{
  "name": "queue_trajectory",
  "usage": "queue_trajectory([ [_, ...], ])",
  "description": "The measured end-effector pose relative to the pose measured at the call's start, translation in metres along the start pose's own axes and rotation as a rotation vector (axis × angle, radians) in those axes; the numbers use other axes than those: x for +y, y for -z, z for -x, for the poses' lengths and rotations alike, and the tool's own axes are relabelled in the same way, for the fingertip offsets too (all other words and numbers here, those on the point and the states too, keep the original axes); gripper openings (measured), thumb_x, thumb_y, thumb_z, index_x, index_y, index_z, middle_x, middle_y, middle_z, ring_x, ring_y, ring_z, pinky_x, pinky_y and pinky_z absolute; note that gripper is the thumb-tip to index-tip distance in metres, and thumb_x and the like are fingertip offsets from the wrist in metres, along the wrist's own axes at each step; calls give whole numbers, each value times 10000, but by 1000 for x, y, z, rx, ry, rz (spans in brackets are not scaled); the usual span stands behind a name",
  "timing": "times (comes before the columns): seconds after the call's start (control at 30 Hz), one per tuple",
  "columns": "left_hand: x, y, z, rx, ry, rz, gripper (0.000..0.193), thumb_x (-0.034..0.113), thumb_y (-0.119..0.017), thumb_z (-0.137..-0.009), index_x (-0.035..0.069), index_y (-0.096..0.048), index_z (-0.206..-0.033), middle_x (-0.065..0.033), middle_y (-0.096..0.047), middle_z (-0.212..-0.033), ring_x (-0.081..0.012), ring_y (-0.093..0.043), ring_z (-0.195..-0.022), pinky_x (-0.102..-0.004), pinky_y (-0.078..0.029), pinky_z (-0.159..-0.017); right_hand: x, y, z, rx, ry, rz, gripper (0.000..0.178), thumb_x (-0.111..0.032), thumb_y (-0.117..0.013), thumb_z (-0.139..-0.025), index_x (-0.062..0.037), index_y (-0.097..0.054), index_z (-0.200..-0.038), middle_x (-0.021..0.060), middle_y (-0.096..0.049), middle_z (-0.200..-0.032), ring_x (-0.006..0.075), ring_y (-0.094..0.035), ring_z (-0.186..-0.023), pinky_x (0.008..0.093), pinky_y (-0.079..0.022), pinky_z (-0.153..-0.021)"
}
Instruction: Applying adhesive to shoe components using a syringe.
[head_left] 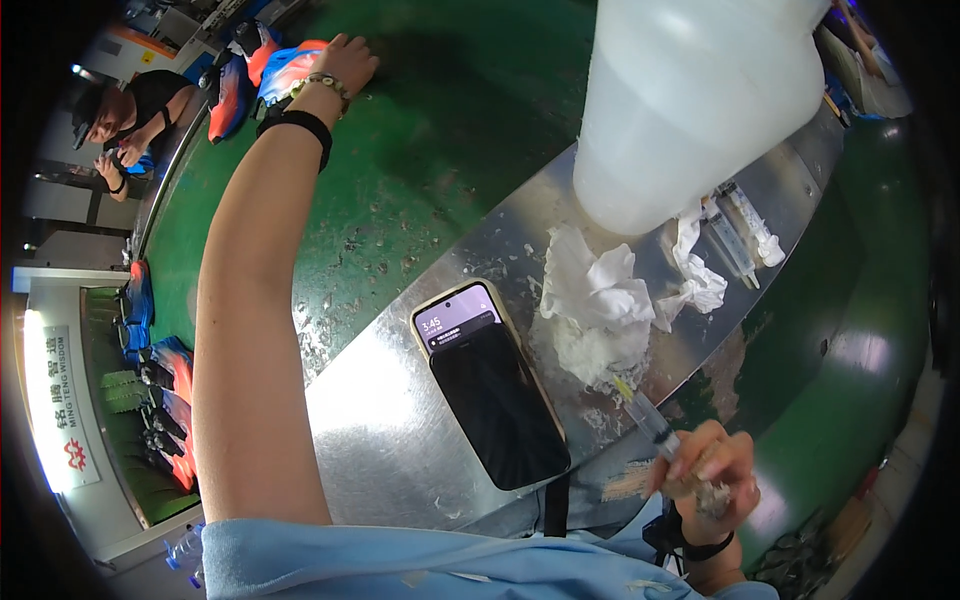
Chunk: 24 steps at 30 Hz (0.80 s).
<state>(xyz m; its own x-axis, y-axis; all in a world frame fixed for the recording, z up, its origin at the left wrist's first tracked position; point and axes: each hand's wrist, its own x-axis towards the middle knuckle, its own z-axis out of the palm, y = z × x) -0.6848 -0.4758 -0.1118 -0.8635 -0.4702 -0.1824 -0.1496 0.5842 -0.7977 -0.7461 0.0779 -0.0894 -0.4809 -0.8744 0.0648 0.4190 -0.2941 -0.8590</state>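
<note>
My left hand reaches far out over the green table, at the right end of a blue, white and red-orange shoe. Its fingers curl down by the shoe's edge; the thumb is hidden. At the lower right, my right hand is closed around a clear syringe with a yellow tip. That tip points up and left toward crumpled white tissue on the metal tray. Some pale, ragged material is also at the right fingers.
A phone lies on the metal surface beside the tissue. A large white translucent container stands behind it, with more syringes nearby. More shoes line the left side. Another person works at the upper left.
</note>
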Motion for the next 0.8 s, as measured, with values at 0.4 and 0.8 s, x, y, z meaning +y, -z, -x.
queue_trajectory([
  [0.4,-15,86,226,484,-57,-76,502,257,-651,-710,44,-528,-1147,-55,-577,-1103,-203,-534,-972,-310,-445,-820,-6,2,12,-120,213,165,431,-362,-317,-918,41,-465,-952,214,-512,-883,254,-581,-676,354,-503,-628],
  [0.8,56,264,486,271,648,1322,417,200,-795,-599,-28,-606,-893,-66,-592,-714,-145,-555,-635,-259,-438,-606,4,-14,23,-54,161,219,344,-247,-339,-932,34,-537,-932,132,-564,-891,164,-578,-725,281,-485,-650],
])
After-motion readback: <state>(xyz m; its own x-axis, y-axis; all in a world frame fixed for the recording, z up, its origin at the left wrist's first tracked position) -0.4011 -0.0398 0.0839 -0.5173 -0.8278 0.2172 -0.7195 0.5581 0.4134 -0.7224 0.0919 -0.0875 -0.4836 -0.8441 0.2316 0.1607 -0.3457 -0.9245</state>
